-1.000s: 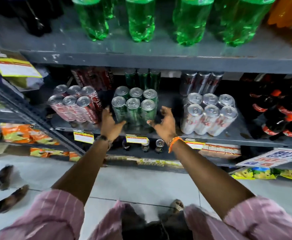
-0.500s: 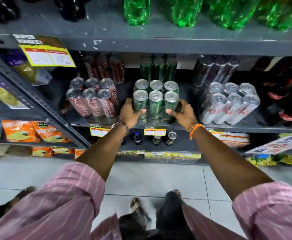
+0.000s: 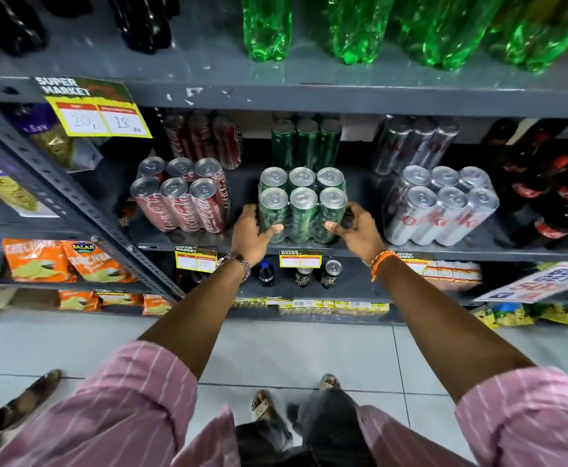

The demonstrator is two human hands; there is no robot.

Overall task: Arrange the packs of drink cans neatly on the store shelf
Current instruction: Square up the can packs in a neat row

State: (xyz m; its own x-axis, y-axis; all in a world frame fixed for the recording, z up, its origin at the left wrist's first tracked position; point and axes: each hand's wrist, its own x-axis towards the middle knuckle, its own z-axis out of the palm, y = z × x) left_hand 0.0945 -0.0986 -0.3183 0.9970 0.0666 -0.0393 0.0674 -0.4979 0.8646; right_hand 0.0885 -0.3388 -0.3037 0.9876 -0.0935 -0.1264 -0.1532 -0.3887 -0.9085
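Both hands (image 3: pixel 254 230) (image 3: pixel 356 229) clasp the green can pack's (image 3: pixel 301 210) sides.

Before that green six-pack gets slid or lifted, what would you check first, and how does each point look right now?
1. Left hand on the green six-pack: ok.
2. Right hand on its other side: ok.
3. Gap to the red cola pack: ok.
4. Gap to the silver can pack: ok.
5. Green pack behind leaves room: cannot tell.
6. Wrap intact: cannot tell.
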